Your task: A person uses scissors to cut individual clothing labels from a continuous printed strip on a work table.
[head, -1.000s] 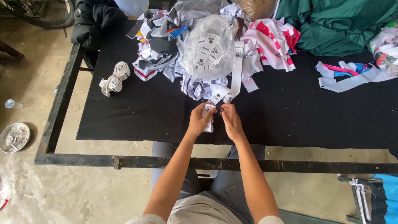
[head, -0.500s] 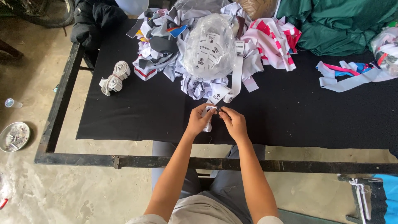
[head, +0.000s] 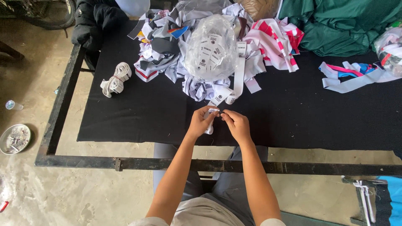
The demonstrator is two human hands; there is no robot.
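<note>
While both hands' fingers pinch it, the small white label strip (head: 210,119) hangs curled.

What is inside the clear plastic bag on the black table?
The clear plastic bag holds small white labels with dark print, several pressed against its wall. How many lie deeper inside cannot be seen; fabric strips surround its base.

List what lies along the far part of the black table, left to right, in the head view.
Black jacket → white strap bundle → clear bag of labels → pink-and-white fabric → green cloth → pale strips with pink and blue.
</note>
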